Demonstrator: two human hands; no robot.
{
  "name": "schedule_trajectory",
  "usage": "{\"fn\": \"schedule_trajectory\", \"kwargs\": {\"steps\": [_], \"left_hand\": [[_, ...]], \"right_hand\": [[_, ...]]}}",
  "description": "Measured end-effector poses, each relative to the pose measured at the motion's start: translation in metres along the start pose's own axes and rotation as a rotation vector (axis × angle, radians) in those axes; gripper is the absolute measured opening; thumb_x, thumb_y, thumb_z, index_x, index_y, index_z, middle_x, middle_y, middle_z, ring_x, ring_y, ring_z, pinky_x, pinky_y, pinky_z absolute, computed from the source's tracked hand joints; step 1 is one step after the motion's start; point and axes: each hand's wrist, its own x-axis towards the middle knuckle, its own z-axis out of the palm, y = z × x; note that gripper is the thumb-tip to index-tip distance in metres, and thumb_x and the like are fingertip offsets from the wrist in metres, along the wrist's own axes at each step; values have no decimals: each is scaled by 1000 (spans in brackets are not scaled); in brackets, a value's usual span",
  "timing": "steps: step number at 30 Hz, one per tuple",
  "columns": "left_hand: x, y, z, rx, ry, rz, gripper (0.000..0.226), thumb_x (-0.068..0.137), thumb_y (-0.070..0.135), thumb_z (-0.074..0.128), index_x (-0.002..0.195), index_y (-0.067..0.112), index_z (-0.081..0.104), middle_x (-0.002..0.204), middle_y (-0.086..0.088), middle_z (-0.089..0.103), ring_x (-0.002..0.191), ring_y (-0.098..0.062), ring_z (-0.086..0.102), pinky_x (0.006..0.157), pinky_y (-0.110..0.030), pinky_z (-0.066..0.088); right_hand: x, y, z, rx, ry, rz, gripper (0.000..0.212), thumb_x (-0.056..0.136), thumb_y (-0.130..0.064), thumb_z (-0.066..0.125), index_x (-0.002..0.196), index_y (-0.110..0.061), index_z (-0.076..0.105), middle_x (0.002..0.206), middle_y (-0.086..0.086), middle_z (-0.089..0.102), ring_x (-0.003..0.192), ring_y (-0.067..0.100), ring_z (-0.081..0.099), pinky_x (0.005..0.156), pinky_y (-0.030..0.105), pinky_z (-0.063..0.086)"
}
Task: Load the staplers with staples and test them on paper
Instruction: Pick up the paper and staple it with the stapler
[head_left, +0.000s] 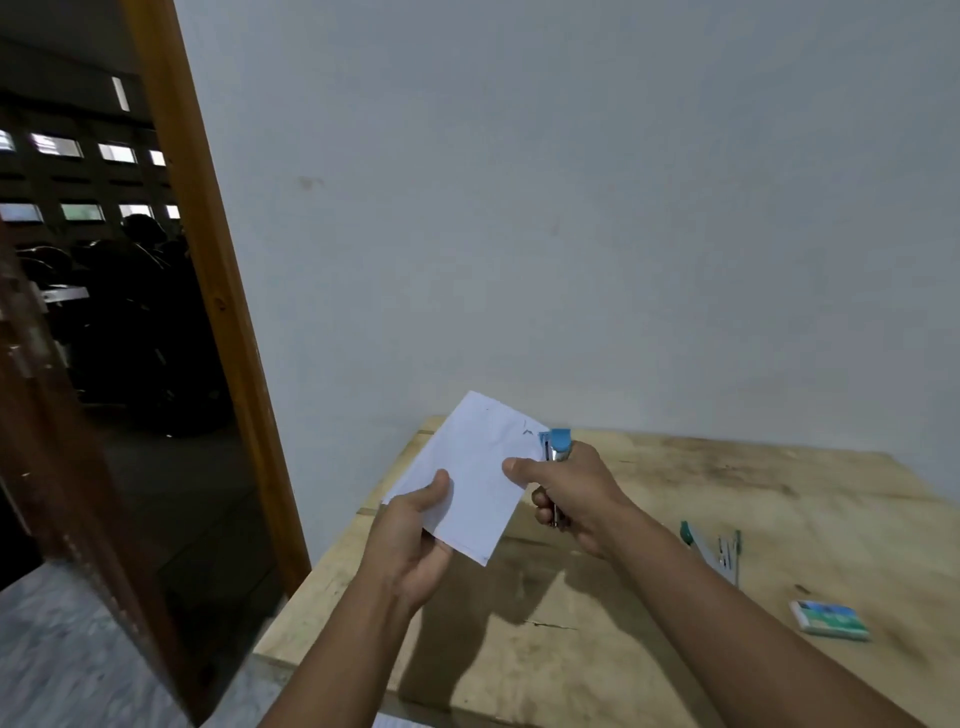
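Note:
My left hand (410, 535) grips a folded white paper (475, 467) by its lower left edge, thumb on top, holding it up above the wooden table (649, 545). My right hand (566, 491) grips a blue stapler (558, 446), its jaw closed over the paper's right edge. A second stapler (714, 552), teal and metal, lies swung open on the table to the right. A small green and blue box of staples (829, 618) lies flat further right, near the front.
A grey wall stands right behind the table. On the left a brown wooden door frame (218, 291) opens onto a dark room. The table's left edge sits close to that doorway, with grey floor below.

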Motion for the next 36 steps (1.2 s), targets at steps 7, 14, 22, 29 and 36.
{"fn": "schedule_trajectory", "kwargs": {"steps": [7, 14, 22, 29, 36], "left_hand": [[12, 30, -9, -7, 108, 73, 26, 91, 3, 60, 117, 2, 63, 112, -15, 73, 105, -32, 69, 78, -44, 60], [12, 38, -7, -23, 137, 118, 28, 90, 1, 61, 118, 2, 62, 115, -15, 71, 103, -32, 69, 73, -45, 61], [5, 40, -3, 1, 148, 153, 14, 92, 1, 60, 105, 5, 62, 117, -17, 69, 110, -36, 65, 99, -52, 49], [2, 37, 1, 34, 136, 130, 9, 93, 1, 58, 100, 3, 63, 116, -18, 69, 111, -35, 65, 101, -52, 48], [-4, 31, 11, 109, 134, 139, 9, 93, 0, 57, 91, 2, 66, 81, -10, 77, 97, -33, 69, 90, -47, 53]], "right_hand": [[-13, 4, -12, -137, -289, 49, 32, 85, -7, 73, 111, -6, 54, 77, 14, 63, 55, 22, 58, 50, 28, 49], [-13, 19, -6, -531, -141, -152, 41, 77, -20, 80, 96, -15, 44, 64, 1, 69, 38, 9, 48, 45, 22, 38], [-19, 13, 1, -433, -278, -70, 22, 84, -31, 66, 77, -10, 63, 66, -2, 50, 58, 14, 40, 56, 27, 33], [-29, 2, 10, -150, -445, 163, 48, 93, -59, 49, 97, -14, 66, 67, -1, 55, 53, 11, 44, 48, 22, 34], [-32, 2, 16, -125, -446, 156, 47, 93, -59, 49, 86, -15, 63, 72, 3, 59, 53, 13, 46, 49, 24, 34]]}}
